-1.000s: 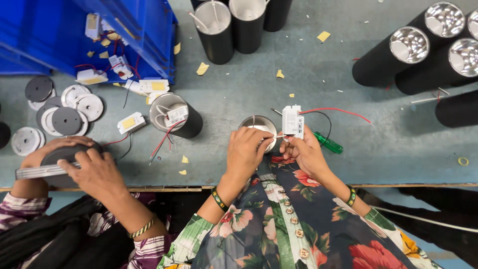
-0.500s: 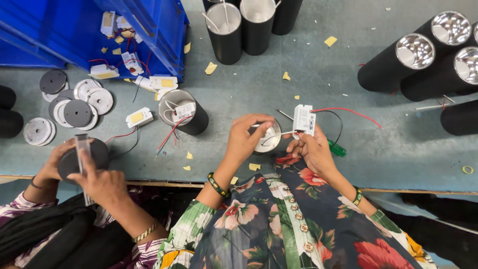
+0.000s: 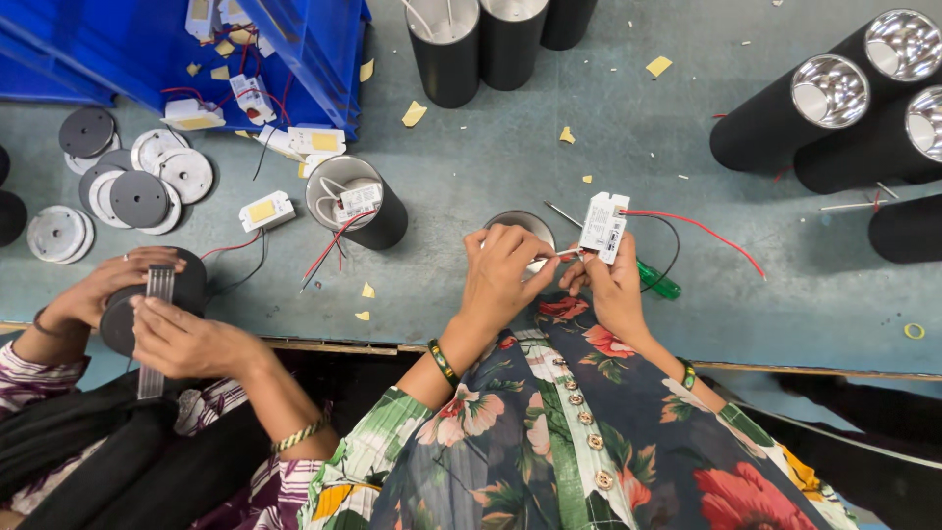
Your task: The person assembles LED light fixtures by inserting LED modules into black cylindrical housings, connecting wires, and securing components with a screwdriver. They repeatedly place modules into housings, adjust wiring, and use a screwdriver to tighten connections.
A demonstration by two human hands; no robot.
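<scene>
Driver box (image 3: 602, 226) now raised upright, long axis away from body, right hand (image 3: 610, 285) pinching it, left hand (image 3: 505, 270) gripping its wires.

A grey-green bench (image 3: 510, 147) carries black cylinders (image 3: 785, 123), round discs (image 3: 137, 196), a blue bin (image 3: 128, 49) and paper scraps (image 3: 414, 114).

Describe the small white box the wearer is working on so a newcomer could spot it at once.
Start at the grey-green table, near its front edge, where the right hand is. The small white box stands just above it; unlike the other white boxes, red and black wires loop rightwards from it.
</scene>
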